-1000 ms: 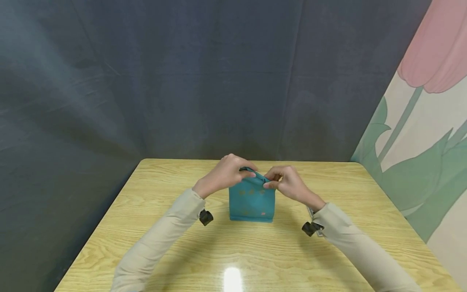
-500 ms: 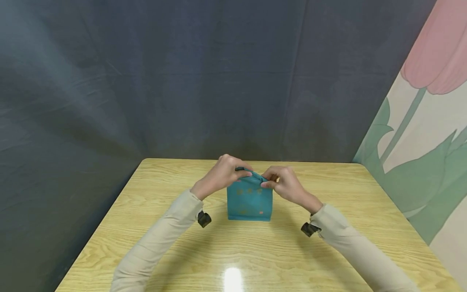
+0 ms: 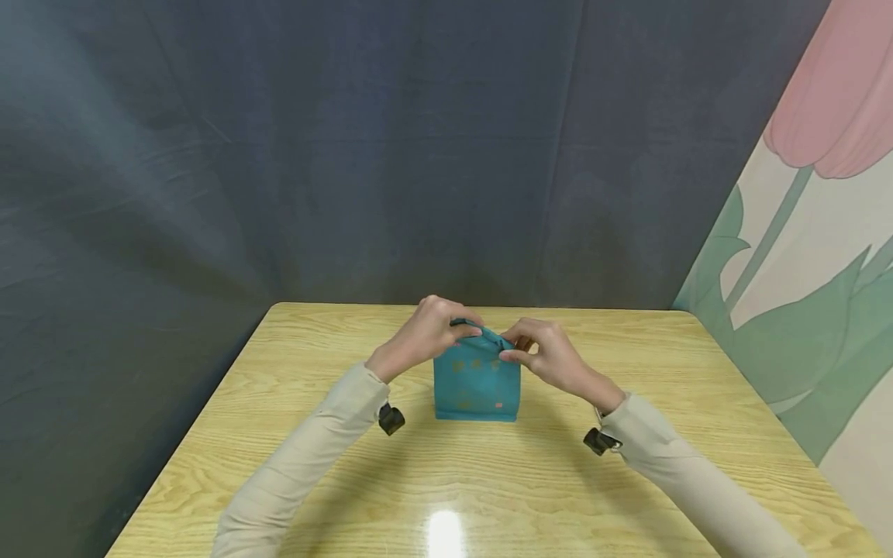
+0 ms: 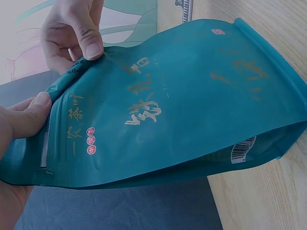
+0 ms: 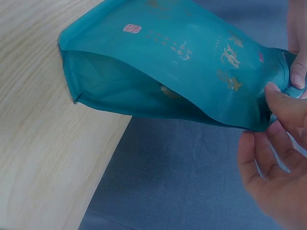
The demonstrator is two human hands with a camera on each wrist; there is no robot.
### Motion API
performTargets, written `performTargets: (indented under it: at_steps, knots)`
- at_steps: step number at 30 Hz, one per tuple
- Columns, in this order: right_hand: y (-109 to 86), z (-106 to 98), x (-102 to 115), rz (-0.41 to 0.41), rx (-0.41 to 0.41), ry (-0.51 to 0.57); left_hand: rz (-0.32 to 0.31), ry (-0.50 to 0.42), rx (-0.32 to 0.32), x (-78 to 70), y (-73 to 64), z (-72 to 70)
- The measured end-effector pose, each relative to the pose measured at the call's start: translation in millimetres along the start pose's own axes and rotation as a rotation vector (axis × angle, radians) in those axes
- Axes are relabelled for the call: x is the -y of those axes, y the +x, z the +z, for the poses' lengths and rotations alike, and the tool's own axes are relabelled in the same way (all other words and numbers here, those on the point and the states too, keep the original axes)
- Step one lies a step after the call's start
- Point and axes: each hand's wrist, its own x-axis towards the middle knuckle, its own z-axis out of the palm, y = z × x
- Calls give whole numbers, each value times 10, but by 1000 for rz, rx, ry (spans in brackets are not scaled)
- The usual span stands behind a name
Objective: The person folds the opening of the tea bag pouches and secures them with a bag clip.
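A teal tea pouch (image 3: 477,387) with gold characters stands upright on the table, its folded top uppermost. My left hand (image 3: 425,333) pinches the left part of that top, thumb on the near side. At the top's right corner, my right hand (image 3: 551,356) pinches the edge between thumb and fingers. In the left wrist view a zip-like strip (image 4: 46,143) runs below the fold near the left thumb. The right wrist view shows the pouch's side gusset (image 5: 115,86) creased inward. What is inside the pouch is hidden.
The wood-grain table (image 3: 335,496) carries the pouch near its far half. Behind it hangs a dark blue-grey curtain (image 3: 418,155). A flower-painted wall (image 3: 802,310) borders the right side. A small printed strip (image 4: 185,9) lies on the table beyond the pouch in the left wrist view.
Both hands keep their pinch on the pouch's top. Hands and pouch sit slightly further left in the picture than a second ago; the right wrist has since shifted a little right.
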Motion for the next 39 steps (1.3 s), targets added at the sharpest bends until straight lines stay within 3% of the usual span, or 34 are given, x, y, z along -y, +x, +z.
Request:
performTargets:
  at_steps: [28, 39]
  knots:
    - [-247, -128, -185, 9, 2, -13, -30, 6, 0, -8, 11, 17]
    - [-413, -173, -280, 67, 38, -33, -24, 8, 6, -5, 3, 14]
